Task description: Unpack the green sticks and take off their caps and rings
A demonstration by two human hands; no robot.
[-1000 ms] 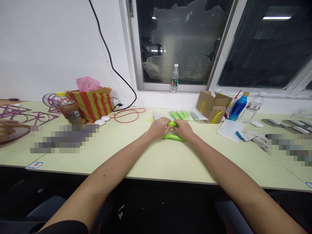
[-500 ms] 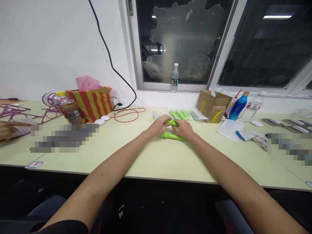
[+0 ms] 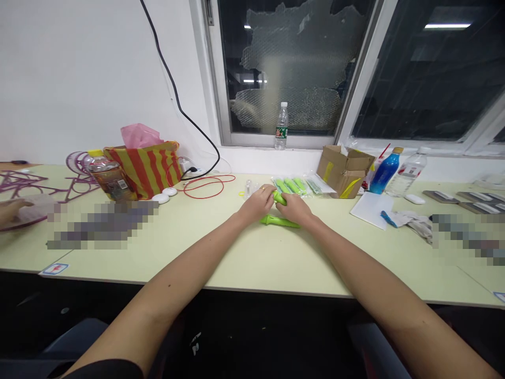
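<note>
My left hand [image 3: 257,204] and my right hand [image 3: 295,208] meet over the table, fingers closed around a bright green plastic piece [image 3: 280,198] between them. Its ends are hidden by my fingers, and I cannot make out its exact kind. Just below, a longer green plastic piece [image 3: 280,221] with a collar near its left end lies on the table. Behind my hands are several similar green pieces in clear bags [image 3: 291,185]. Small clear parts [image 3: 249,187] rest beyond my left hand.
An open cardboard box [image 3: 343,171], a blue bottle [image 3: 384,171] and white paper [image 3: 371,210] stand or lie at right, with a glove [image 3: 412,223]. At left are a striped bag [image 3: 152,168], a brown drink bottle [image 3: 112,176], red cable [image 3: 209,187] and another person's hand [image 3: 13,209].
My left fingers have shifted slightly on the green piece, which now sits more tilted between my hands. At the far left, the other person's hand has moved.
</note>
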